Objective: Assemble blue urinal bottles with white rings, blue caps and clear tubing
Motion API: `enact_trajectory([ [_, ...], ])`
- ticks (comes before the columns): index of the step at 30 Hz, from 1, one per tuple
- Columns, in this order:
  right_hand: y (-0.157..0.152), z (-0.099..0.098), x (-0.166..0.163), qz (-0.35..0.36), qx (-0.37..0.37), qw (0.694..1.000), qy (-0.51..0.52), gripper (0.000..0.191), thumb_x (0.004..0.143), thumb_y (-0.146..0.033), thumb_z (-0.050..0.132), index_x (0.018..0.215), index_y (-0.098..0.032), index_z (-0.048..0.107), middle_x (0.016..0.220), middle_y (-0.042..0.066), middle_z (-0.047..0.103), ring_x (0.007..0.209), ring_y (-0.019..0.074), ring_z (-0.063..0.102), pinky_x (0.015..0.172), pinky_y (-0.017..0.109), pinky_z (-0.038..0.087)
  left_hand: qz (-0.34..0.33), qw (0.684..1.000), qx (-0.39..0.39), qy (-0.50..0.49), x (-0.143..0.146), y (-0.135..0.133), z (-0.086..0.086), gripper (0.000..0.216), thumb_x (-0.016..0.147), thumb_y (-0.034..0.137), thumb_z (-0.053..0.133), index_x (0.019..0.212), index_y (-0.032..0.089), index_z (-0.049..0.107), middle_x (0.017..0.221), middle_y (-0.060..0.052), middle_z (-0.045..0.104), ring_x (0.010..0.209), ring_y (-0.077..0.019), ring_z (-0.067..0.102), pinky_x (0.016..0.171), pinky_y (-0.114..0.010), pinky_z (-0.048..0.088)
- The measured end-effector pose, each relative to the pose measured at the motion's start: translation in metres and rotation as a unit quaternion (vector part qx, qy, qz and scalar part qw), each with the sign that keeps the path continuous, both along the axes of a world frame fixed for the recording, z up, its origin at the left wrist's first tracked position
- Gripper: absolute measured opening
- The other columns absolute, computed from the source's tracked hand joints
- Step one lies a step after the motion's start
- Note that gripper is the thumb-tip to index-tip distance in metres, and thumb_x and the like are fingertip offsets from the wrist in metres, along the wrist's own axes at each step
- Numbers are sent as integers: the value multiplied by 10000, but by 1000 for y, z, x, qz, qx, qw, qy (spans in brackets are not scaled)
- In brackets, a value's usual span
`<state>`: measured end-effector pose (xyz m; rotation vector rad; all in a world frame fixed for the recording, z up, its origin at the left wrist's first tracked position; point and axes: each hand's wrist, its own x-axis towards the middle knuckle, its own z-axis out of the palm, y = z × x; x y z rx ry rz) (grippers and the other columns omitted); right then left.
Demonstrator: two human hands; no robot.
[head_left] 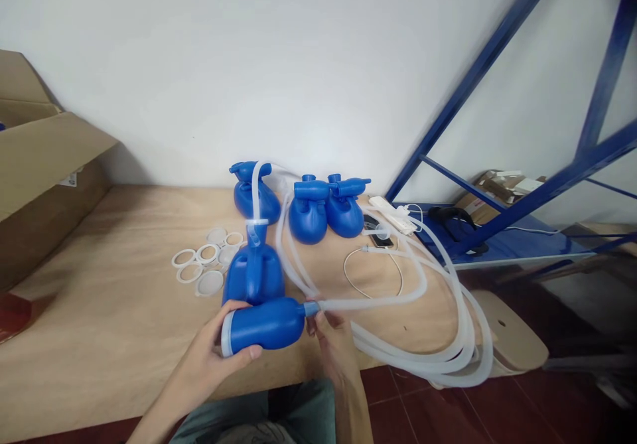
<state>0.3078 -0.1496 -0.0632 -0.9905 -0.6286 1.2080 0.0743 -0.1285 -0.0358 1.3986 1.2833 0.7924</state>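
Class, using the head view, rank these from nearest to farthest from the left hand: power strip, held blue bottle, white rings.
1. Bottle, held in the left hand.
2. Rings, just beyond, on the table.
3. Power strip, back right.

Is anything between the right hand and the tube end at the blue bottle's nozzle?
Nothing visible. The right hand pinches the clear tube right at the nozzle of the blue bottle, which the left hand grips. A second blue bottle lies just behind, not between them.
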Motion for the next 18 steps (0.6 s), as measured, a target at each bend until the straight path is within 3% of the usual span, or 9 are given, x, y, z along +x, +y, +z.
enact_trajectory([
  [3, -3, 0, -1, 0, 0, 1000, 16, 388, 666, -558, 988, 785, -216, 848, 629, -7, 635, 560, 117, 481, 548, 264, 423, 9, 1000, 19, 7, -1, -1, -1, 569, 725, 541, 863, 1165, 240, 663, 965, -26, 747, 792, -232, 694, 659, -272, 571],
  [10, -11, 1, -3, 32, 5, 996, 81, 331, 742, -546, 956, 873, -258, 860, 718, 11, 691, 640, 144, 577, 602, 278, 497, -12, 1000, 13, 2, -8, 10, 4, 588, 689, 504, 871, 1169, 226, 675, 1028, -53, 776, 790, -249, 736, 683, -309, 626],
  [18, -7, -4, -17, -73, 31, 997, -6, 357, 790, -599, 896, 891, -257, 876, 805, 51, 771, 682, 171, 626, 679, 310, 574, -29, 999, 9, 21, -3, 7, 1, 605, 713, 525, 869, 1203, 229, 672, 1002, -49, 784, 801, -257, 744, 679, -309, 635],
])
